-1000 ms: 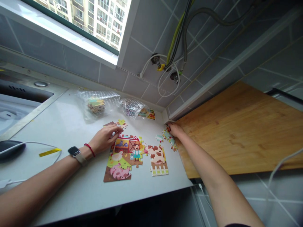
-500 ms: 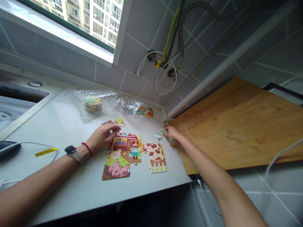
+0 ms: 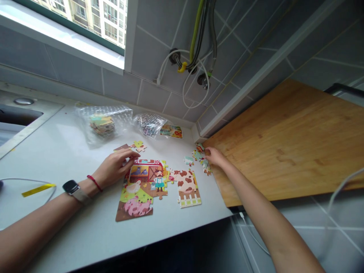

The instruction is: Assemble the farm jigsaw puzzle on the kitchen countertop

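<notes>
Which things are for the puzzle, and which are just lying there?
For the puzzle:
- joined farm pieces
- cow section
- loose pieces near the right hand

Just lying about, it seems:
- yellow strip
- white cable
- wooden board
- two clear bags of pieces, perhaps other puzzles

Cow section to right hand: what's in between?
Head view: a strip of bare counter, then a cluster of loose puzzle pieces beside the right hand.
</notes>
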A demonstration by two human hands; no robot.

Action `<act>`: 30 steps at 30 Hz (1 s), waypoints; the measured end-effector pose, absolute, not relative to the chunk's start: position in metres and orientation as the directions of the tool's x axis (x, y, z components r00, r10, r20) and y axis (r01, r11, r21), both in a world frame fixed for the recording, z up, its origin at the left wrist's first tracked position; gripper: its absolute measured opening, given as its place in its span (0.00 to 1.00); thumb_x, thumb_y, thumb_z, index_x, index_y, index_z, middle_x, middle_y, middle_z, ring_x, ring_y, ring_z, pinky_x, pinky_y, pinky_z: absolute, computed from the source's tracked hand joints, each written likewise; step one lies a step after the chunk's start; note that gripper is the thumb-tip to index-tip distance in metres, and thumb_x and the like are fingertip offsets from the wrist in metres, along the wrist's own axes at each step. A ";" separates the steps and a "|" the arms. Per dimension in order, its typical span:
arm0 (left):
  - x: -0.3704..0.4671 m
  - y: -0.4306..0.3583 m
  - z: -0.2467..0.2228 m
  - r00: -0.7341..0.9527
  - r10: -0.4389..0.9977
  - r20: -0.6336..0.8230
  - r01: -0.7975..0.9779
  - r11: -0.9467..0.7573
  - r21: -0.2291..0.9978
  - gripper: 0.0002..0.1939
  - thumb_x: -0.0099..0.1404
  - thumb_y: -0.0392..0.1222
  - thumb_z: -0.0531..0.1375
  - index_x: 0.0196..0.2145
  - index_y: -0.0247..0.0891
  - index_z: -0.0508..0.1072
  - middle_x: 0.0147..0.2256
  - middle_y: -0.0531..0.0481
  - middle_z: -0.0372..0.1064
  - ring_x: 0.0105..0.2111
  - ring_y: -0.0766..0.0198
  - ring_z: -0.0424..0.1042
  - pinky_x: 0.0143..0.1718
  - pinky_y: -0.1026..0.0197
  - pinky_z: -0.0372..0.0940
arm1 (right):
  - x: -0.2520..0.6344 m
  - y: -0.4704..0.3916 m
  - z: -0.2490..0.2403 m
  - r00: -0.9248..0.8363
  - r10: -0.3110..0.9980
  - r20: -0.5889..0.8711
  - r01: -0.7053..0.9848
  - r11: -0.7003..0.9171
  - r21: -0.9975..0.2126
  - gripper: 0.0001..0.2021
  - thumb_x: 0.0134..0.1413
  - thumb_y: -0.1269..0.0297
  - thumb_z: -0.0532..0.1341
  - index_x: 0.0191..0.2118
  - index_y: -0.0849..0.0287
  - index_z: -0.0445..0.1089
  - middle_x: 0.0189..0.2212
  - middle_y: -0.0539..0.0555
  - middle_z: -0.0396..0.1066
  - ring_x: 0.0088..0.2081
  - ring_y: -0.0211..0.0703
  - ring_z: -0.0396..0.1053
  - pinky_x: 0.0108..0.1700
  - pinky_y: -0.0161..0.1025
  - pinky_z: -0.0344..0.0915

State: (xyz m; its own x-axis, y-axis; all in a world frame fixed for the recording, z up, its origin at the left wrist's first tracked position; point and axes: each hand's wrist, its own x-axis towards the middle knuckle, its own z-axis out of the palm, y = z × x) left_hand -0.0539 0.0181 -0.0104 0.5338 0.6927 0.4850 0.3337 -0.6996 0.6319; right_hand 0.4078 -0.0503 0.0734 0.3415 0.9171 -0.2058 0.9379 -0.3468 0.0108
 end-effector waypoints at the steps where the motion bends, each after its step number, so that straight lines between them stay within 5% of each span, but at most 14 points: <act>1: -0.054 0.017 -0.010 0.543 0.676 0.498 0.325 -0.716 0.618 0.13 0.73 0.44 0.55 0.40 0.39 0.78 0.38 0.46 0.79 0.36 0.58 0.77 0.38 0.58 0.70 | 0.410 -0.055 0.072 0.347 0.910 -0.226 0.934 -0.357 -0.005 0.25 0.53 0.67 0.72 0.58 0.62 0.75 0.54 0.64 0.78 0.54 0.56 0.76 0.56 0.42 0.70; 8: -0.029 -0.004 0.006 0.631 0.565 0.531 0.248 -0.796 0.552 0.13 0.76 0.42 0.53 0.43 0.40 0.78 0.39 0.46 0.78 0.39 0.59 0.76 0.41 0.57 0.70 | 0.408 -0.087 0.042 0.393 0.879 -0.271 0.888 -0.439 -0.137 0.32 0.54 0.67 0.71 0.65 0.60 0.69 0.44 0.59 0.81 0.39 0.48 0.81 0.43 0.38 0.74; 13: 0.021 -0.019 0.032 0.724 0.521 0.453 0.228 -0.800 0.556 0.14 0.78 0.43 0.52 0.45 0.40 0.78 0.41 0.45 0.78 0.38 0.60 0.78 0.39 0.58 0.72 | 0.404 -0.097 0.035 0.400 0.899 -0.176 0.876 -0.432 -0.213 0.37 0.43 0.65 0.78 0.62 0.62 0.73 0.57 0.66 0.72 0.57 0.59 0.73 0.60 0.42 0.68; 16: 0.060 -0.016 0.035 0.788 0.474 0.393 0.244 -0.826 0.508 0.14 0.77 0.43 0.53 0.49 0.40 0.78 0.44 0.44 0.79 0.39 0.58 0.78 0.40 0.56 0.74 | 0.406 -0.104 0.034 0.402 0.908 -0.116 0.863 -0.418 -0.285 0.25 0.46 0.66 0.75 0.54 0.60 0.78 0.55 0.64 0.72 0.57 0.58 0.72 0.61 0.42 0.66; 21: 0.120 0.002 0.011 0.904 0.298 0.307 0.188 -0.921 0.341 0.16 0.74 0.39 0.57 0.55 0.41 0.77 0.57 0.40 0.75 0.56 0.48 0.73 0.55 0.44 0.72 | 0.412 -0.115 0.030 0.388 0.918 -0.081 0.794 -0.378 -0.477 0.06 0.61 0.62 0.65 0.41 0.57 0.78 0.38 0.56 0.78 0.37 0.44 0.77 0.40 0.37 0.73; 24: 0.140 0.012 -0.005 0.937 0.250 0.244 0.182 -0.945 0.271 0.19 0.73 0.41 0.58 0.60 0.42 0.74 0.65 0.40 0.68 0.65 0.42 0.65 0.60 0.40 0.67 | 0.410 -0.108 0.025 0.353 0.932 -0.079 0.614 -0.294 -0.732 0.11 0.60 0.54 0.65 0.41 0.57 0.75 0.30 0.51 0.75 0.26 0.40 0.72 0.27 0.34 0.68; 26: 0.148 0.017 -0.012 0.946 0.248 0.209 0.193 -0.949 0.251 0.20 0.74 0.41 0.57 0.61 0.43 0.73 0.66 0.41 0.67 0.66 0.41 0.63 0.61 0.38 0.65 | 0.406 -0.097 0.021 0.336 0.941 -0.038 0.467 -0.201 -0.861 0.16 0.55 0.52 0.68 0.43 0.57 0.74 0.29 0.49 0.73 0.26 0.39 0.70 0.26 0.34 0.68; 30: 0.151 0.027 -0.019 0.896 0.363 0.255 0.306 -0.922 0.237 0.18 0.77 0.43 0.54 0.60 0.45 0.76 0.63 0.43 0.71 0.66 0.41 0.63 0.64 0.31 0.58 | 0.393 -0.076 0.008 0.369 0.929 0.036 0.310 -0.087 -0.947 0.20 0.54 0.49 0.67 0.48 0.56 0.73 0.32 0.49 0.72 0.25 0.36 0.68 0.28 0.34 0.69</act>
